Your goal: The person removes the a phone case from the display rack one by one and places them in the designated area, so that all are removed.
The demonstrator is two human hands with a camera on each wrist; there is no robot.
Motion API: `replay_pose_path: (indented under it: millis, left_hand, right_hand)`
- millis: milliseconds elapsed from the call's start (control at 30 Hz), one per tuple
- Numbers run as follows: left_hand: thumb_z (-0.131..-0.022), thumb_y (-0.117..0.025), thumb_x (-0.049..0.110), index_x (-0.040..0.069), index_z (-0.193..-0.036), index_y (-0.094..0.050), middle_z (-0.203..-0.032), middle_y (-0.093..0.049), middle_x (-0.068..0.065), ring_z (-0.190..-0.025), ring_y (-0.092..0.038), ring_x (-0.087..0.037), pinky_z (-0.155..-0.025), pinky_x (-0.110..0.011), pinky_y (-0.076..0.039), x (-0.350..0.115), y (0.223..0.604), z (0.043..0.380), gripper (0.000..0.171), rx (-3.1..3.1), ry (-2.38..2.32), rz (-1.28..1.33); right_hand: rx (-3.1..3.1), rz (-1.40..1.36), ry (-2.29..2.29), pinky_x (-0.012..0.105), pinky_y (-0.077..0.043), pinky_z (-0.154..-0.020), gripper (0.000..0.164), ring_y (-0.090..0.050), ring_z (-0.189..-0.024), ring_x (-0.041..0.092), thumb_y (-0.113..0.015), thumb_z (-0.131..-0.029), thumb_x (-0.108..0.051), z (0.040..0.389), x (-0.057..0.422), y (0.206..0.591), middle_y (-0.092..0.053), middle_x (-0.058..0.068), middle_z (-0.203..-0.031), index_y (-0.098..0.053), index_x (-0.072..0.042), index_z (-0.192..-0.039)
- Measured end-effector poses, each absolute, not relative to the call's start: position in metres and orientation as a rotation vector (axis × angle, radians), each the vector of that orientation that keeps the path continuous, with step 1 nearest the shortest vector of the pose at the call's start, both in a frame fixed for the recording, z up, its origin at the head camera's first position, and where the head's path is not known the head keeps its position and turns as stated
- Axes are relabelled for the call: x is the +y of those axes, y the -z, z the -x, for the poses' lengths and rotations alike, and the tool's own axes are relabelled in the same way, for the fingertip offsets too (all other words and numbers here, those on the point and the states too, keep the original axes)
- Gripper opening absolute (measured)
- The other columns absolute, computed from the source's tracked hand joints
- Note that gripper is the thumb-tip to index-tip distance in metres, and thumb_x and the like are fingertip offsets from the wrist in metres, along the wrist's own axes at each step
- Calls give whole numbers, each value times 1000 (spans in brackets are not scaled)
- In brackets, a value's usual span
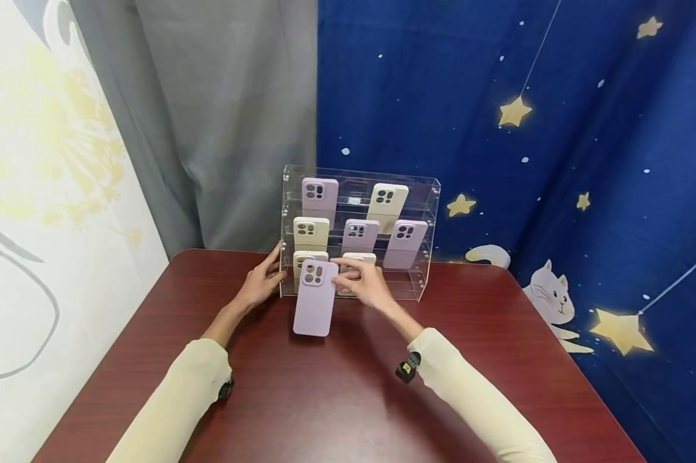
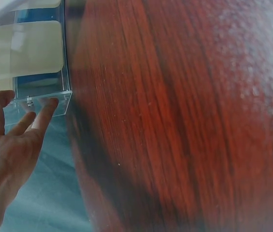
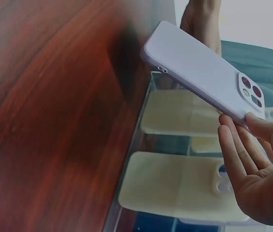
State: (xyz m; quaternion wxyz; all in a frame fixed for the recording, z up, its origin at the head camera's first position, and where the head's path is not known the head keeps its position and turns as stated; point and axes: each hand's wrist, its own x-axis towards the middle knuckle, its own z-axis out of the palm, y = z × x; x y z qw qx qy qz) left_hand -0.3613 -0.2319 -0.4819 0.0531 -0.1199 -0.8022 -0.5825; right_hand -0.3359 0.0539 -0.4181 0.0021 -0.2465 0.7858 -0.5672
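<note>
My right hand (image 1: pixel 371 286) pinches a lilac phone case (image 1: pixel 315 302) by the edge beside its camera cutouts, thumb on one face and fingers behind. The case hangs in front of a clear acrylic display stand (image 1: pixel 354 172), its back toward me. In the right wrist view this same lilac case (image 3: pixel 194 65) slants over cream cases in the bottom tier. My left hand (image 1: pixel 261 281) rests against the stand's left side. In the left wrist view, extended fingers of that left hand (image 2: pixel 15 145) touch the clear side panel (image 2: pixel 61 104).
Lilac cases (image 1: pixel 320 199) and cream cases (image 1: pixel 387 206) stand on the tiers, several in all. The stand sits near the back of a dark red wooden table (image 1: pixel 302 392). Behind hang a grey curtain (image 1: pixel 232 96) and a blue star-patterned curtain (image 1: pixel 429 83).
</note>
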Motion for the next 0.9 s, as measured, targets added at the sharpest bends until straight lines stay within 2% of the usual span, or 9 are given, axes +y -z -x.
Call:
replay_pose_path:
  millis: [133,233,333,400,667,900]
  left_hand:
    - [-102,-57,-3,26,-168,-20,-147,-47,-39,-130,-53,-52,-92,-63,-55,-230,475,355,81,-2405,1844,380]
    - [-103,-57,-1,30,-167,-21,-148,-48,-37,-130,-54,-50,-92,-61,-56,-230,479,359,81,-2409,1836,367]
    - [-103,-58,2,39,-166,-21,-149,-49,-33,-130,-56,-46,-91,-55,-58,-232,488,364,81,-2424,1788,353]
    - [-103,-59,3,40,-166,-22,-149,-50,-32,-129,-57,-45,-90,-52,-59,-232,488,365,81,-2429,1777,352]
    - [-104,-59,4,37,-166,-20,-149,-49,-33,-130,-56,-47,-93,-58,-57,-232,485,362,81,-2441,1749,357]
    - [-102,-58,-3,19,-168,-19,-148,-46,-39,-130,-54,-51,-95,-65,-53,-228,461,345,80,-2447,1785,389]
  right_hand:
    - [2439,753,1775,40,-65,-75,46,-76,-87,44,-73,-92,6,335,46,425,-75,29,-101,-65,2,-137]
    - [2404,740,1776,51,-63,-80,46,-75,-89,46,-72,-92,8,336,41,430,-75,29,-102,-65,2,-137]
    - [2380,740,1774,58,-61,-83,46,-74,-90,49,-72,-92,8,338,38,435,-75,27,-102,-65,1,-138]
    - [2369,733,1774,60,-59,-84,47,-73,-90,51,-72,-92,8,339,36,438,-75,27,-102,-65,1,-138]
    - [2332,770,1796,59,-60,-79,47,-73,-86,52,-71,-92,10,342,28,452,-74,30,-101,-62,7,-138]
    - [2320,698,1820,55,-62,-78,46,-75,-83,47,-73,-92,7,346,21,468,-74,29,-100,-64,5,-137]
